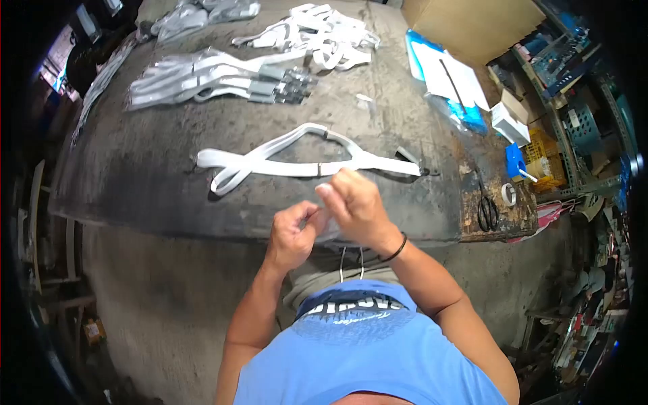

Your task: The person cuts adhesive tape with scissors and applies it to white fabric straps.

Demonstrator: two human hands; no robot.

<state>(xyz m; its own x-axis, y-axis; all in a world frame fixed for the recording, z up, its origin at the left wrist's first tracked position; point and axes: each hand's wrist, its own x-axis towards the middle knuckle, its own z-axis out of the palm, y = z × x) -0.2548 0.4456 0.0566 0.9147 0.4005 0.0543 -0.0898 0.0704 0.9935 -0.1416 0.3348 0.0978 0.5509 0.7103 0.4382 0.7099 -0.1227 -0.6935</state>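
Observation:
Close together at the table's front edge, both hands are closed on a thin, clear plastic piece (329, 231), which looks like a bag. My left hand (294, 233) pinches its left side, and my right hand (356, 202) is a little higher, on its right. Just beyond them a set of white elastic straps (283, 167) lies on the dark table (155, 196), folded and crossed, with dark metal sliders and a dark clip at the right end. What lies between the fingertips is partly hidden.
Packed white straps (202, 81) lie at the back left, with a loose white strap pile (331, 40) behind. To the right are white paper (445, 74), a small white box (509, 125), a blue tape dispenser (516, 160), a tape roll (508, 194) and black scissors (487, 212).

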